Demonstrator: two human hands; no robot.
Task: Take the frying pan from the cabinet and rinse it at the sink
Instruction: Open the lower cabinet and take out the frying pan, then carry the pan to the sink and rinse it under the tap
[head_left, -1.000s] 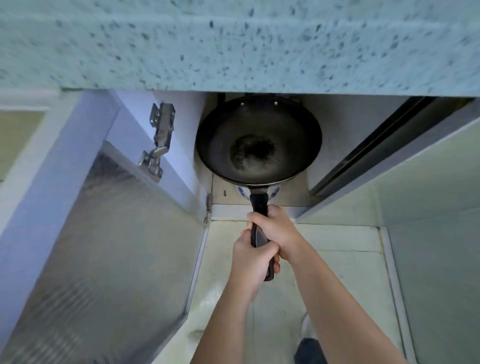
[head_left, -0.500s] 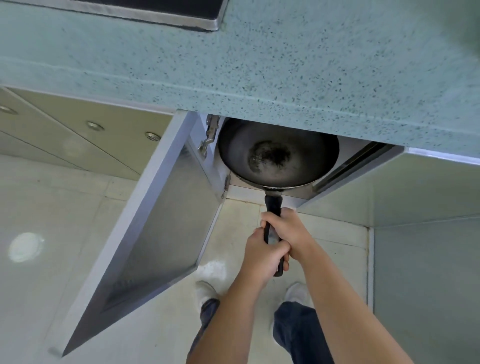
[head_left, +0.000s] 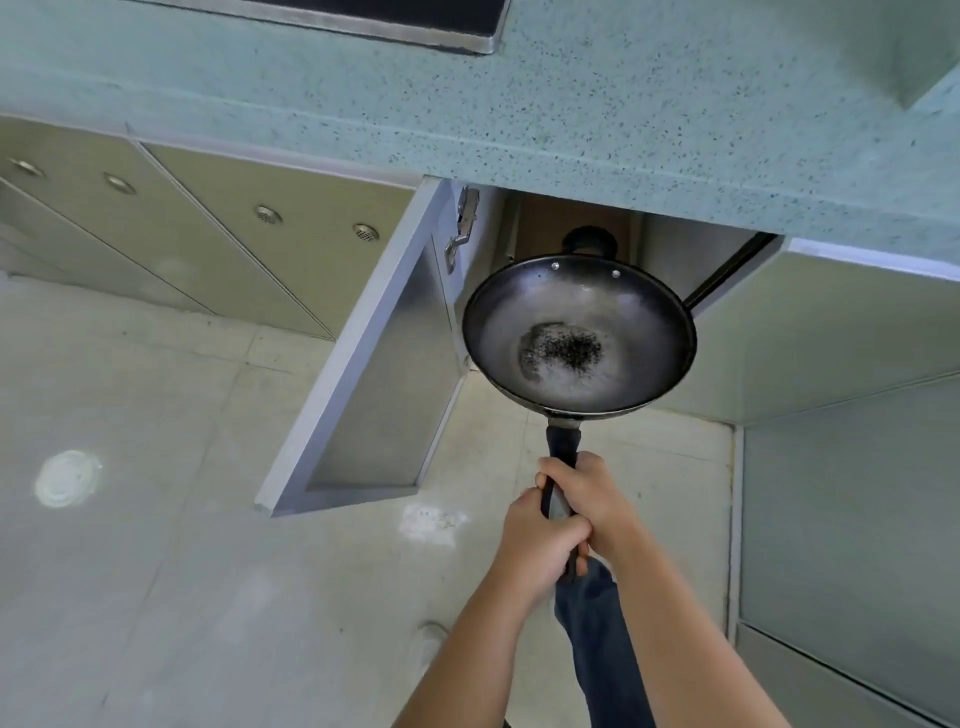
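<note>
A dark round frying pan (head_left: 579, 338) with a burnt black patch in its middle hangs in the air just outside the open cabinet (head_left: 571, 223) under the counter. Its long black handle points toward me. Both hands grip that handle: my left hand (head_left: 537, 540) lower down, my right hand (head_left: 587, 493) just above it and closer to the pan. The sink is not in view.
The cabinet door (head_left: 374, 374) stands open to the left of the pan. A speckled green countertop (head_left: 623, 104) overhangs the cabinet, with a cooktop edge (head_left: 415, 26) at the top. Closed cabinet fronts run left and right. My leg (head_left: 602, 639) is below the hands on the tiled floor.
The pan has come out of the cabinet toward me and now sits fully clear of the opening. My view has pulled back and up, showing more floor and counter.
</note>
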